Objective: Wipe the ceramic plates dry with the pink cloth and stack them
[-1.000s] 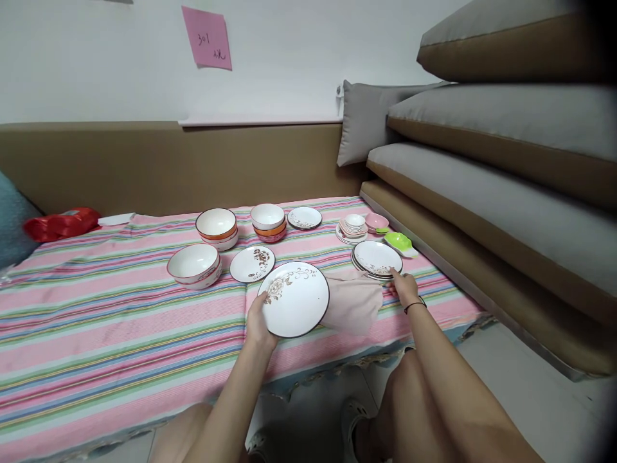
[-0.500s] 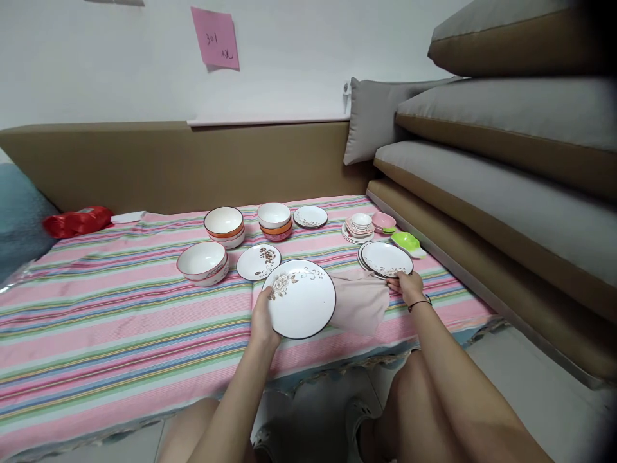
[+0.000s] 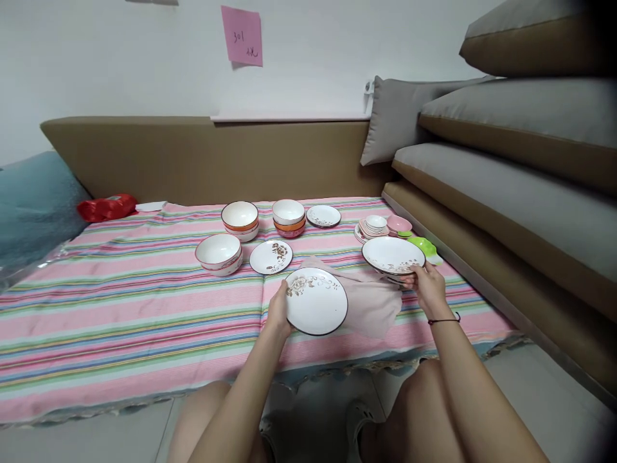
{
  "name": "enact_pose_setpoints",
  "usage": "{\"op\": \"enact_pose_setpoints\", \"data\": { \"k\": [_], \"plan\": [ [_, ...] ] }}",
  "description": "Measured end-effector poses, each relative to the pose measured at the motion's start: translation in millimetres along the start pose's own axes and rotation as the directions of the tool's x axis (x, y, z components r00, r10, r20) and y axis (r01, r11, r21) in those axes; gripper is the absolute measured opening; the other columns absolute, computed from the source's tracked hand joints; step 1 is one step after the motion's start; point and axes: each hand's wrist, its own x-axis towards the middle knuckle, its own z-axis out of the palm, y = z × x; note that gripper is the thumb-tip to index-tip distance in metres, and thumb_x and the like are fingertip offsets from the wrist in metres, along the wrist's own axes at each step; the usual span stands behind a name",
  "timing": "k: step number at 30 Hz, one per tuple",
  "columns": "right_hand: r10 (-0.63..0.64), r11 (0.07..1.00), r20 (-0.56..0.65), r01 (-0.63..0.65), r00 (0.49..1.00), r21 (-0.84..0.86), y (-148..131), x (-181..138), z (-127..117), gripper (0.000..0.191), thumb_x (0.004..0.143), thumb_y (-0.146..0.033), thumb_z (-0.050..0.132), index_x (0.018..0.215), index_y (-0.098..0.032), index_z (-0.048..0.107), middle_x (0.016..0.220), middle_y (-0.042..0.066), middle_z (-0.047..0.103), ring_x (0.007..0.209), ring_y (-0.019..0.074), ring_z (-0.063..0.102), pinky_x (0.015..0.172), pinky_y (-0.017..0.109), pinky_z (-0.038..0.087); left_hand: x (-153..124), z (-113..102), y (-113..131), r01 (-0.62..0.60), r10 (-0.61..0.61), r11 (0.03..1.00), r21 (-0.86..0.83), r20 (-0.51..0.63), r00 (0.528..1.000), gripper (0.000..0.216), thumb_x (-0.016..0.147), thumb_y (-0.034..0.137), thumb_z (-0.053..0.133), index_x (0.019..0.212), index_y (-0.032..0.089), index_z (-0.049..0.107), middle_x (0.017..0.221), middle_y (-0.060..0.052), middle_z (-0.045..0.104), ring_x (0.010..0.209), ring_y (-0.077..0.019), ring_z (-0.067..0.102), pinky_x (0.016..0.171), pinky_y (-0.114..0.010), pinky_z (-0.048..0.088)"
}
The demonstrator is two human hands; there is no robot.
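My left hand grips the left rim of a white plate with a brown flower pattern and dark edge, tilted towards me. Over on the right, my right hand has its fingers closed on the near right rim of a second patterned plate. That plate is raised above another plate, of which only a sliver shows below it. A pale pink cloth lies on the striped cover between the two plates, partly hidden by the left one. Behind the left plate, a smaller flowered plate lies flat.
Stacked bowls stand at centre left, with more bowls and a plate behind. Small dishes, a pink bowl and a green dish sit at right. Large cushions are piled along the right side.
My right hand has lifted its plate off the one below, bringing it up. My left hand still holds its plate. The view has swung slightly left.
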Motion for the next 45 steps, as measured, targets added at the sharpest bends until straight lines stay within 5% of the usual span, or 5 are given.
{"op": "enact_pose_setpoints", "data": {
  "k": [7, 13, 26, 39, 45],
  "plan": [
    [0.042, 0.999, 0.289, -0.05, 0.956, 0.021, -9, -42, 33, 0.043, 0.058, -0.033, 0.07, 0.096, -0.016, 0.059, 0.041, -0.006, 0.053, 0.035, 0.0091, 0.044, 0.034, 0.017, 0.036, 28, -4, -22, -0.152, 0.176, 0.943, 0.298, -0.057, 0.983, 0.038, 0.09, 0.044, 0.046, 0.091, 0.013, 0.067, 0.095, -0.014, 0.073, 0.088, -0.0261, 0.068, 0.075, -0.037, 0.054],
    [0.097, 0.995, 0.466, -0.086, 0.879, -0.046, -7, -68, 52, 0.051, 0.064, -0.035, 0.07, 0.109, -0.015, 0.059, 0.041, -0.007, 0.051, 0.033, 0.0087, 0.038, 0.033, 0.018, 0.035, 25, -16, 8, -0.294, 0.369, 0.803, 0.519, -0.044, 0.929, 0.012, 0.078, 0.022, 0.059, 0.085, 0.017, 0.068, 0.111, -0.012, 0.069, 0.119, -0.0298, 0.054, 0.091, -0.035, 0.046],
    [0.21, 0.959, 0.753, 0.019, 0.624, -0.283, 8, -76, 63, 0.074, 0.075, -0.033, 0.061, 0.142, -0.01, 0.039, 0.042, -0.007, 0.052, 0.032, 0.009, 0.039, 0.033, 0.018, 0.032, 15, -11, 20, -0.189, 0.113, 0.775, 0.603, 0.161, 0.98, 0.012, 0.08, 0.023, 0.06, 0.071, 0.015, 0.061, 0.047, 0.0, 0.059, 0.048, -0.0164, 0.062, 0.052, -0.026, 0.052],
    [0.31, 0.878, 0.768, 0.141, 0.561, -0.458, 26, -68, 68, 0.076, 0.069, -0.027, 0.055, 0.142, -0.01, 0.041, 0.051, -0.005, 0.058, 0.036, 0.0106, 0.048, 0.032, 0.017, 0.032, 25, -29, -5, -0.127, 0.057, 0.509, 0.852, 0.114, 0.992, 0.005, 0.071, 0.021, 0.066, 0.073, 0.018, 0.063, 0.05, -0.006, 0.064, 0.054, -0.0245, 0.066, 0.054, -0.032, 0.051],
    [0.326, 0.899, 0.787, 0.085, 0.523, -0.429, 28, -65, 69, 0.076, 0.071, -0.027, 0.054, 0.143, -0.012, 0.039, 0.051, -0.007, 0.056, 0.035, 0.0077, 0.044, 0.034, 0.016, 0.03, 15, -26, -4, -0.16, 0.106, 0.471, 0.867, 0.124, 0.987, 0.04, 0.072, 0.017, 0.064, 0.11, 0.019, 0.052, 0.054, -0.001, 0.063, 0.045, -0.0226, 0.062, 0.05, -0.033, 0.051]
  ]
}}
